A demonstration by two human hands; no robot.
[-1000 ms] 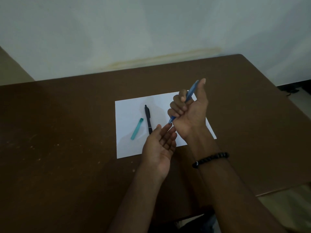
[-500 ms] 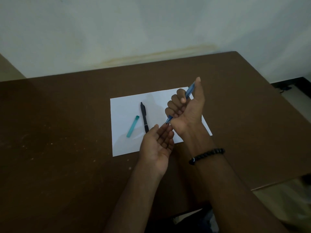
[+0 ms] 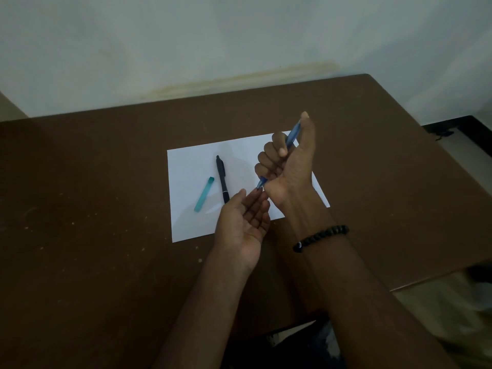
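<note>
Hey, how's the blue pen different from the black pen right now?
The blue pen is gripped in the right hand, held tilted above the table; the black pen lies flat on the white paper, untouched. The blue pen is light blue; the black pen is dark. Both are slim pens.

- Our right hand (image 3: 288, 169) is held up, with its fingers curled round a blue pen (image 3: 292, 136).
- Our right thumb (image 3: 307, 129) points straight up along the pen.
- Our left hand (image 3: 241, 227) sits lower, palm up, holding nothing, with its fingers loose and a little bent.
- Our left fingertips (image 3: 262, 195) are just under the pen's low end.
- Both our arms reach forward, close together.
</note>
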